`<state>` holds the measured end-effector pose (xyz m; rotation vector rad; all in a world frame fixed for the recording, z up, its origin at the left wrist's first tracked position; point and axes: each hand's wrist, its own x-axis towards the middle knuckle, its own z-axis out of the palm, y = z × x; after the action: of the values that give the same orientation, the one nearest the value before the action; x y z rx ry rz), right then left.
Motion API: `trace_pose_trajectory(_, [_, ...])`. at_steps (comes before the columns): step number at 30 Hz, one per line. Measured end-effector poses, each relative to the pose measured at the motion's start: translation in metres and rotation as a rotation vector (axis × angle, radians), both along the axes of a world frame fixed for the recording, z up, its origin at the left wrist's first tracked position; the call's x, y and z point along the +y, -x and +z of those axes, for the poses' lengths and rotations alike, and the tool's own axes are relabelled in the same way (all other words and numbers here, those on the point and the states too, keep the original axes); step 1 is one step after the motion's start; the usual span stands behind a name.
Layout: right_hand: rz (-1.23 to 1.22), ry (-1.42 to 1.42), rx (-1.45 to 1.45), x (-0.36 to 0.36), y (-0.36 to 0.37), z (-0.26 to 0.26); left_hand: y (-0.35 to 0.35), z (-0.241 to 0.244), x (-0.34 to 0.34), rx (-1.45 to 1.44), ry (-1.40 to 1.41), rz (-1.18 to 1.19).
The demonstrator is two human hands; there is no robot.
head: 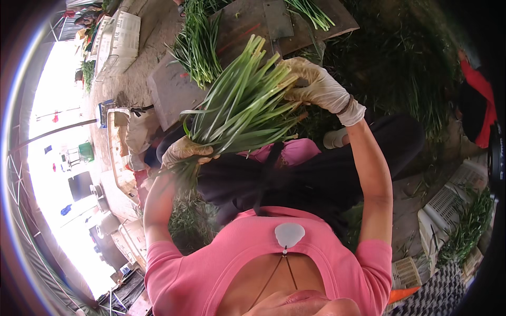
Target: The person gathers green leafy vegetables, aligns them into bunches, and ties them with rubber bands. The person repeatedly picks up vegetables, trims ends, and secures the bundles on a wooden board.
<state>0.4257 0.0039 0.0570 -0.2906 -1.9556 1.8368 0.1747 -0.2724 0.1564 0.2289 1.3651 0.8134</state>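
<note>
A loose bunch of green leafy stalks, apparently garlic chives (241, 102), spans the space between my gloved hands, above my lap. My left hand (187, 152) is closed around the leafy end, with leaf tips hanging below the fist. At the pale cut ends, my right hand (316, 89) has its thumb and fingers bent against the stems. A small dark thing shows between those fingers; I cannot tell what it is. Beyond the bunch, a pile of similar stalks (201, 51) and a smaller bundle (312, 14) lie on a worn board (245, 23).
Loose leaves (399, 75) cover the ground at the right. A white plastic crate (122, 43) stands at the upper left. More crates (446, 205) with greens are at the lower right. Another person's red sleeve (480, 91) shows at the right edge.
</note>
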Motion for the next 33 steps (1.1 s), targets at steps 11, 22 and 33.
trace_pose_trajectory(11, [-0.379,0.745,0.325,0.04,-0.038,-0.053,0.009,-0.015,0.004,-0.165,-0.121,-0.016])
trace_pose_trajectory(22, [-0.093,-0.137,0.109,0.037,0.001,-0.032,0.023,-0.023,0.004,-0.262,-0.204,-0.12])
trace_pose_trajectory(33, [-0.003,0.636,0.173,-0.014,-0.022,-0.024,0.029,-0.026,0.011,-0.193,-0.218,-0.182])
